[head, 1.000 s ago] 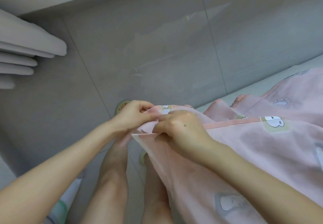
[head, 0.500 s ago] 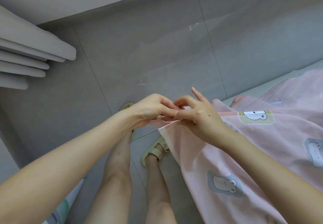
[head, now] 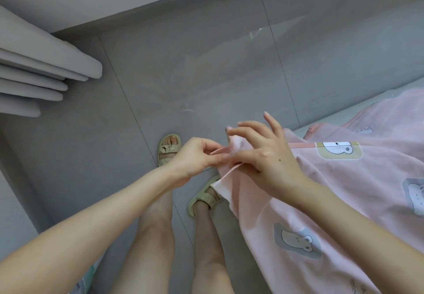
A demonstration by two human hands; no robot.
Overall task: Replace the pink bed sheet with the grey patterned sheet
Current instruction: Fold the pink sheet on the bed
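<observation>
Pinching pink sheet (head: 344, 192), right fingers (head: 272, 122) spread wider

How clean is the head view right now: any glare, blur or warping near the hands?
Head view: soft even light, no hard shadows; streaky glare on the glossy grey floor tiles; wide-angle bending at the edges; left hand, right hand and pink bear-print fabric sheet sharp, both pinching its corner.
</observation>
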